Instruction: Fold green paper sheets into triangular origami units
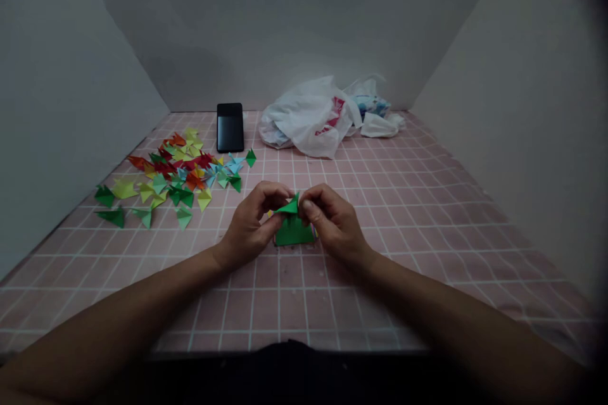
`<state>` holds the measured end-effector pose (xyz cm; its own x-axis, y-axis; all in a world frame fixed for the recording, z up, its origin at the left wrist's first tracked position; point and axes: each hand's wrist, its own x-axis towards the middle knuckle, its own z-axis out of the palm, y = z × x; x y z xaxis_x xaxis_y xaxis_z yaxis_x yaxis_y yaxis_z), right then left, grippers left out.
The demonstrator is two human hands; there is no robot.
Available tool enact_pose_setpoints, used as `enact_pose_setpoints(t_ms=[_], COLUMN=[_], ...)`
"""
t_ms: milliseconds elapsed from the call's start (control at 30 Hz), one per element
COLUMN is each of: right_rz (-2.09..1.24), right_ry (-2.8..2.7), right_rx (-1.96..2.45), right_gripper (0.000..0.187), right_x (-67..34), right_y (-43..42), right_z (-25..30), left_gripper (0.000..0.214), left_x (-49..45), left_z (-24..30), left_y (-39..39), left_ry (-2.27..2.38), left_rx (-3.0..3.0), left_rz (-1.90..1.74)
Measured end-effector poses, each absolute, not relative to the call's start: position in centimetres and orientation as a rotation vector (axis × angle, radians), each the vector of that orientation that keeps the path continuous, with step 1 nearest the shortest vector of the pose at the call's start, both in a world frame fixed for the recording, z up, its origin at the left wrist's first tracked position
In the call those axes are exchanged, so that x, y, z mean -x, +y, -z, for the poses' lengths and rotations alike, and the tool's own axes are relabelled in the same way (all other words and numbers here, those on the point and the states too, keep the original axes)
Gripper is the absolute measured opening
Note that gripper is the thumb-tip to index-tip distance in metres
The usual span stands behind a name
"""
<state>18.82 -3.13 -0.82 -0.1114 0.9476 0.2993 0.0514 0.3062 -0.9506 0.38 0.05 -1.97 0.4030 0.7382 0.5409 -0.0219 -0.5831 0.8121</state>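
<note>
Head view: left hand (251, 226) and right hand (335, 223) pinch a green paper triangle (288, 206) narrowly between fingertips, holding it steady just above a green paper block (294, 233), loose paper triangles (171, 176) left of that block.

I made out matt folded paper in the green origami piece (287, 205) and the scattered paper triangles (164, 180). The phone (230, 128) showed a glossy black face, the bag (304, 119) was thin, crinkled white plastic, and the pink tiled surface (380, 215) looked smooth.

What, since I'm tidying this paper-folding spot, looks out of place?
The crumpled white plastic bag at the back looks odd: it lies slumped in a heap by the wall, untidy beside the black smartphone.
</note>
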Motion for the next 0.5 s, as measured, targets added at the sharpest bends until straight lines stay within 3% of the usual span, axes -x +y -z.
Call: enact_pose_setpoints(t_ms=[333,500], right_rz=[-1.119,-1.188], right_ry=[-1.502,-1.588], right_rx=[0.922,0.985], right_gripper=[0.021,0.007], right_x=[-19.4,-19.6], right_y=[-1.8,-1.5], right_z=[0.3,0.6], left_gripper=[0.042,0.042], left_x=[0.5,0.7], left_z=[0.9,0.4], left_y=[1.2,1.5], left_ry=[0.55,0.58], left_rx=[-2.235,-2.079], left_rz=[-1.081,-1.038])
